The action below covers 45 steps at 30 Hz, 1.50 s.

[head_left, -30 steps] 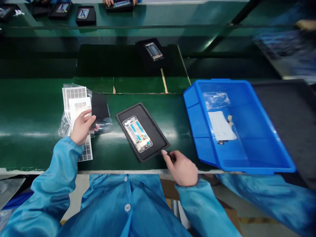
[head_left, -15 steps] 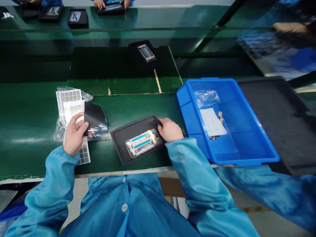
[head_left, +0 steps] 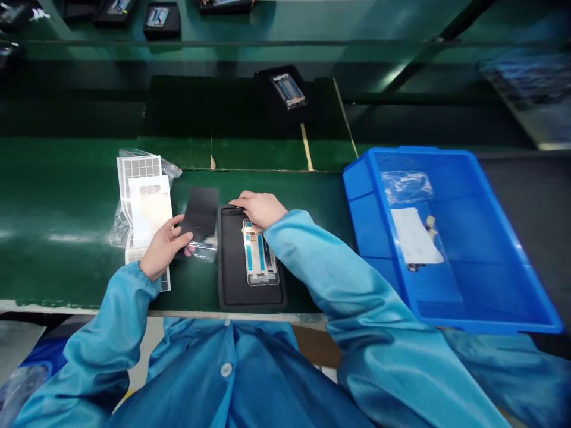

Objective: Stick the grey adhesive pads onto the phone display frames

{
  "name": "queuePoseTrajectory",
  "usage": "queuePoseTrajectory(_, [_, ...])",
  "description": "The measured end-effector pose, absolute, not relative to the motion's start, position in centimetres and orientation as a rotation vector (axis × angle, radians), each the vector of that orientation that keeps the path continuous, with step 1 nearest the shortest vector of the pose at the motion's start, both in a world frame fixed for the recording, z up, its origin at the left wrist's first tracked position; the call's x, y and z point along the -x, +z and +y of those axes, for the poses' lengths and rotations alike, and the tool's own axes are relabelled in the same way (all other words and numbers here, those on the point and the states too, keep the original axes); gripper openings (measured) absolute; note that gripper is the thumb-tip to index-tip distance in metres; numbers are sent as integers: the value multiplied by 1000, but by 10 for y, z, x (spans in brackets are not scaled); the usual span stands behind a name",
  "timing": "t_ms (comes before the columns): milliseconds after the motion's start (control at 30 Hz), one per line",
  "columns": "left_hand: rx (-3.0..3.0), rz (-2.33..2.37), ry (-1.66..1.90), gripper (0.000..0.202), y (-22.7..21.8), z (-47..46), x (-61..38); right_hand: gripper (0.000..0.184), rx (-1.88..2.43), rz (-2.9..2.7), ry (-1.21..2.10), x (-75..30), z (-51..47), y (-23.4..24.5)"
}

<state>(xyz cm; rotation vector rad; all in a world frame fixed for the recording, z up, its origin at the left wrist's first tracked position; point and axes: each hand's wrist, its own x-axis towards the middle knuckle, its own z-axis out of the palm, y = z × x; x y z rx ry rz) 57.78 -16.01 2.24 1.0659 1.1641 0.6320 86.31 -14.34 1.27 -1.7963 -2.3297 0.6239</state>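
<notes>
My left hand [head_left: 166, 246] pinches the lower left edge of a black sheet [head_left: 201, 209] with clear film at its bottom end. The sheet is held just left of a black tray [head_left: 232, 261]. In that tray lies an open phone frame [head_left: 255, 261] with blue strips, its upper right corner covered by my right arm. My right hand [head_left: 260, 208] is closed on thin black tweezers [head_left: 236, 209] at the tray's far edge. Left of the sheet, white label sheets [head_left: 151, 220] with grey squares lie on a clear plastic bag [head_left: 119, 229].
A blue bin [head_left: 486, 261] at the right holds a white paper [head_left: 414, 235], clear plastic and small parts. Another black tray with a phone frame [head_left: 289, 90] sits on the raised green board [head_left: 250, 145]. More trays [head_left: 161, 30] stand on the far bench. A co-worker's blue sleeve [head_left: 508, 362] shows lower right.
The tray has turned from slanted to nearly straight, with my right hand now at its far edge. My left hand has brought the black sheet right, away from the label sheets. The view has shifted.
</notes>
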Motion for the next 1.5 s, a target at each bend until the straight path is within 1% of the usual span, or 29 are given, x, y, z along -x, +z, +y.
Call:
queuePoseTrajectory(67, [-1025,1163,621,76,24,-160,-575,37,1742,-2285,582,-866,-149,14])
queuePoseTrajectory(133, [-1007,1153,691,72,29,-161,-571,37,1711,-2110,506,-874,-163,16])
queuePoseTrajectory(233, [-1030,1093,803,66,38,-162,-564,32,1731,-1669,432,-892,-196,16])
queuePoseTrajectory(300, [-1063,1083,824,68,38,-161,-563,29,1734,-1349,484,-902,-219,14])
queuePoseTrajectory(400, [-1186,1226,788,71,25,-155,-567,32,1679,-990,547,-912,-246,10])
queuePoseTrajectory(500, [-1292,1393,741,69,7,-148,-573,38,1637,-818,559,-914,-260,6])
queuePoseTrajectory(567, [-1262,1381,785,62,2,-144,-577,40,1579,-751,647,-909,-262,5])
queuePoseTrajectory(667, [-1195,1248,902,49,7,-141,-585,32,1405,-700,869,-892,-254,6])
queuePoseTrajectory(767, [-1177,1171,941,49,19,-141,-594,34,1225,-753,1104,-864,-239,10])
queuePoseTrajectory(833, [-1174,1157,936,50,25,-143,-598,32,1151,-798,1199,-844,-228,15])
queuePoseTrajectory(1033, [-1187,1155,935,50,35,-156,-597,27,1100,-816,1168,-802,-206,16])
queuePoseTrajectory(1200, [-1124,1085,932,43,36,-166,-594,24,1009,-715,1242,-788,-206,11])
queuePoseTrajectory(1300, [-1044,1018,892,39,36,-170,-593,24,1017,-699,1215,-786,-209,10])
queuePoseTrajectory(1500, [-1028,995,781,53,45,-175,-591,21,1054,-744,1150,-789,-211,11])
